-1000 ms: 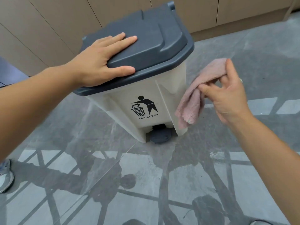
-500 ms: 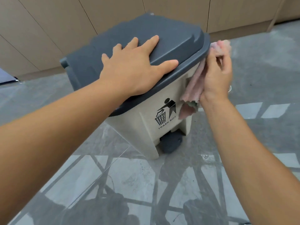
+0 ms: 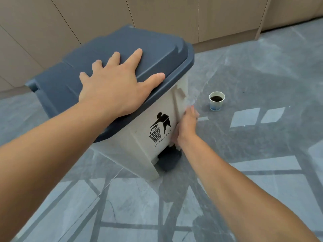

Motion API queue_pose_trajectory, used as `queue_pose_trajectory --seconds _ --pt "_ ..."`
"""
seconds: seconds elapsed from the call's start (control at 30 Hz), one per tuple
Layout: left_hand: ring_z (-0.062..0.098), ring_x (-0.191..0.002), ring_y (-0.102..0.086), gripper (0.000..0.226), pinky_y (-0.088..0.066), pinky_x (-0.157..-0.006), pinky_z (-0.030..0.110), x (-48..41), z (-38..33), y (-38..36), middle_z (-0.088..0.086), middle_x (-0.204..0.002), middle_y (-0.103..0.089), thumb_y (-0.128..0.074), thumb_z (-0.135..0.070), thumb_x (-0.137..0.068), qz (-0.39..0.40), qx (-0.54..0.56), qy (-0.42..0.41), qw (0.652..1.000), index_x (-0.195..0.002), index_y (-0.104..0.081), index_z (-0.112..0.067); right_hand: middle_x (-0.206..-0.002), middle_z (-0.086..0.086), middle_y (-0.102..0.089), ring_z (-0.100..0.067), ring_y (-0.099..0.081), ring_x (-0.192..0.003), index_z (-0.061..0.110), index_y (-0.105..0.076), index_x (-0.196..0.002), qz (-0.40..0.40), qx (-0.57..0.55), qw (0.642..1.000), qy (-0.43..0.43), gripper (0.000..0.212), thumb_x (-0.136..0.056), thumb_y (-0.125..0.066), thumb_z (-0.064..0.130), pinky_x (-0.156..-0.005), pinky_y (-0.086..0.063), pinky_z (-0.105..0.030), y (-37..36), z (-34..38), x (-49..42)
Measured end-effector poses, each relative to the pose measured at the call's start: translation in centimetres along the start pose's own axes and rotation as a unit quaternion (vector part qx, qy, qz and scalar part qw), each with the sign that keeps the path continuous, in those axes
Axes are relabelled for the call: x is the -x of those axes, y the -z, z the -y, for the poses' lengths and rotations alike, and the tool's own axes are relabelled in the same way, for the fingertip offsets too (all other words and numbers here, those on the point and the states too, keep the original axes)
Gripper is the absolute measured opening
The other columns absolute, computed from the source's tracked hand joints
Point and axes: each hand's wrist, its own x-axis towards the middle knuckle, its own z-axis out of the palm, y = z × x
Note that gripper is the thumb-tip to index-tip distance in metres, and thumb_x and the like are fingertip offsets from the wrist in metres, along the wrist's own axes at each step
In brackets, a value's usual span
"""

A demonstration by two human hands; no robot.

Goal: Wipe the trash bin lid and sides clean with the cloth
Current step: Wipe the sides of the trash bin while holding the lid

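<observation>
A cream trash bin [image 3: 138,147] with a dark grey lid [image 3: 157,48] stands on the floor and leans a little. Its front carries a black "TRASH BOX" pictogram. My left hand [image 3: 115,84] lies flat on the lid with the fingers spread and the thumb at the front rim. My right hand [image 3: 186,126] presses against the bin's right side, low down. The pink cloth [image 3: 190,101] is almost all hidden under that palm. Only a blurred pale edge shows above the fingertips and a bit below the wrist.
A small paper cup [image 3: 216,101] of dark liquid stands on the grey tiled floor to the right of the bin, close to my right hand. The bin's black pedal [image 3: 169,159] sticks out at the front bottom. Beige cabinet fronts [image 3: 157,14] run behind the bin.
My right hand slid with the cloth from just under the lid's rim down the bin's right side. The bin turned, and my left hand stayed on the lid. The cup came into view.
</observation>
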Motion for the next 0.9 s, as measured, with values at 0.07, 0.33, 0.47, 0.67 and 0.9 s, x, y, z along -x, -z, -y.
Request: queue_pose_trajectory --seconds 0.07,0.33,0.47,0.67,0.9 --pt "0.044 -0.136 -0.031 0.086 -0.029 -0.105 0.063 0.0 0.0 0.0 -0.001 -0.146 -0.041 -0.015 -0.092 -0.076 -0.005 0.000 -0.003 1.000 -0.150 -0.013 -0.050 -0.149 0.004 -0.056 -0.007 -0.052 -0.136 0.034 -0.063 -0.138 0.046 -0.044 0.994 0.093 0.044 -0.097 -0.047 0.041 -0.122 -0.036 -0.034 -1.4 3.1 0.9" --pt "0.044 -0.138 -0.029 0.086 -0.028 -0.107 0.064 0.0 0.0 -0.1 0.000 -0.152 -0.037 -0.014 -0.092 -0.076 0.003 -0.009 0.003 1.000 -0.151 -0.012 -0.049 -0.150 0.003 -0.058 -0.015 -0.049 -0.143 0.027 -0.062 -0.137 0.049 -0.018 0.990 0.127 0.046 -0.096 -0.044 0.036 -0.120 -0.036 -0.031 -0.6 2.7 0.5" --pt "0.041 -0.142 -0.021 0.085 -0.025 -0.107 0.061 0.0 -0.1 0.1 0.000 -0.161 -0.025 -0.017 -0.093 -0.075 0.015 -0.006 0.015 1.000 -0.150 -0.011 -0.053 -0.132 0.001 -0.070 -0.016 -0.066 -0.122 0.024 -0.065 -0.134 0.039 -0.032 0.996 -0.070 0.040 -0.103 -0.048 0.042 -0.106 -0.052 -0.034 2.3 -1.4 0.2" --pt "0.033 -0.140 -0.018 0.093 -0.022 -0.106 0.057 -0.6 0.4 1.2 -0.009 -0.155 -0.026 -0.015 -0.103 -0.058 0.063 -0.010 0.009 0.998 -0.143 -0.010 -0.065 -0.109 0.002 -0.061 -0.015 -0.049 -0.086 0.031 -0.062 -0.121 0.068 -0.099 0.983 -0.136 0.064 -0.085 -0.030 -0.011 -0.062 -0.035 -0.026 6.4 1.3 -0.8" --pt "0.027 -0.122 -0.029 0.062 -0.020 -0.097 0.042 -1.4 1.4 1.4 -0.004 -0.113 -0.036 -0.024 -0.088 -0.075 -0.006 0.096 -0.028 0.995 -0.126 -0.046 -0.060 -0.114 -0.021 -0.067 -0.029 -0.071 -0.091 0.008 -0.061 -0.123 0.173 -0.212 0.961 -0.042 0.049 -0.089 -0.045 -0.024 -0.079 -0.061 -0.035 6.5 5.6 4.0"
